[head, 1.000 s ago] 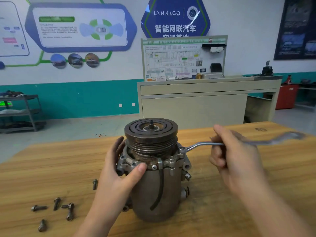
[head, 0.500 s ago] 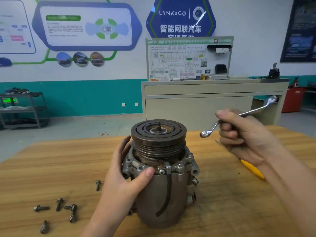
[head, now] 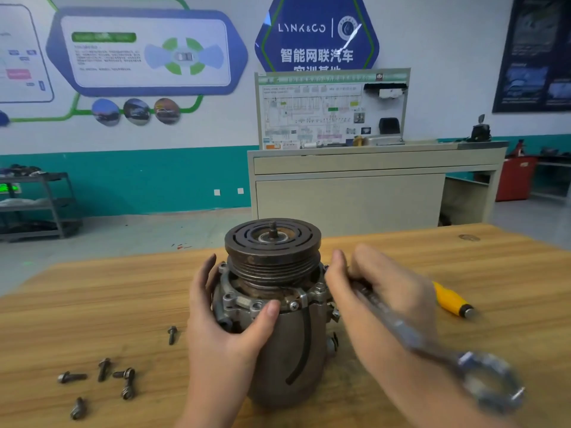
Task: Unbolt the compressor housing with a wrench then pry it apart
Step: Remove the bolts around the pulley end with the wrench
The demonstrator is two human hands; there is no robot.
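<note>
The compressor [head: 287,344] stands upright on the wooden table [head: 92,310], with its dark pulley [head: 272,242] on top. My left hand [head: 222,329] grips the housing from the left, thumb on the flange at the front. My right hand [head: 380,301] holds the metal wrench [head: 432,344] against the right side of the flange. The wrench handle is blurred and points toward me; its far end is hidden behind my fingers. Several removed bolts [head: 105,375] lie on the table at the left.
A yellow-handled tool [head: 451,299] lies on the table behind my right hand. A beige bench [head: 370,186] with a display board stands beyond the table. A metal shelf [head: 34,205] is at the far left, a red cabinet [head: 516,177] at the far right.
My right hand lifted the wrench off the flange, raised it, then brought it back down to the compressor's right side, handle now toward me. My left hand kept its grip.
</note>
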